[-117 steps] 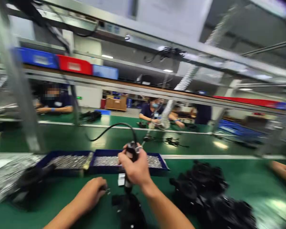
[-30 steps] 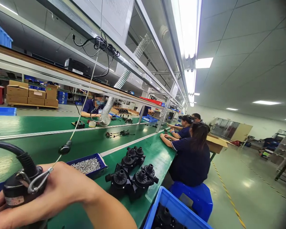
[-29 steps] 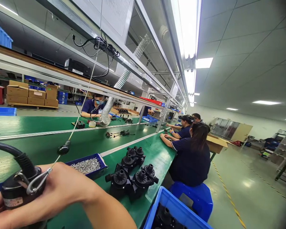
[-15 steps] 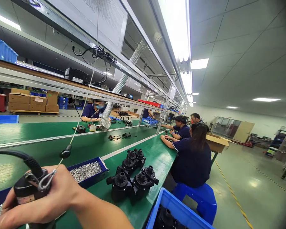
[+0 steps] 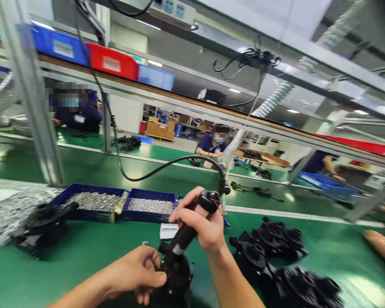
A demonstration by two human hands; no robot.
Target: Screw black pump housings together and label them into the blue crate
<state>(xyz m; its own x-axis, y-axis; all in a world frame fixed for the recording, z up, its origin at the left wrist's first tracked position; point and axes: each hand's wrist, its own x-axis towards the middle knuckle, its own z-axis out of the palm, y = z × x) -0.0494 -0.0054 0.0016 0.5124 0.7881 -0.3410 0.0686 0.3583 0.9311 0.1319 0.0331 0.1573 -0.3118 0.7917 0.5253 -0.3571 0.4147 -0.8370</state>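
My right hand (image 5: 202, 220) is wrapped around a black electric screwdriver (image 5: 188, 233), whose cable leaves its top end. The screwdriver slants down, its lower end at a black pump housing (image 5: 175, 278) on the green bench. At the housing's left side is my left hand (image 5: 139, 271), fingers curled and thumb against it. The screwdriver and my left hand hide part of the housing, and the screwdriver's tip is not clearly visible. Behind my hands, blue trays of screws (image 5: 151, 205) stand in a row.
Several black pump housings (image 5: 276, 252) stand on the right. Another dark part (image 5: 43, 226) lies at the left beside clear plastic bags (image 5: 1, 214). A metal post (image 5: 35, 98) and a shelf with bins (image 5: 112, 62) rise ahead. Co-workers sit across the bench; another person's arm (image 5: 380, 244) reaches in at the right.
The view has swung left toward the bench. My right hand has brought the screwdriver over a pump housing, and my left hand now shows beside that housing.
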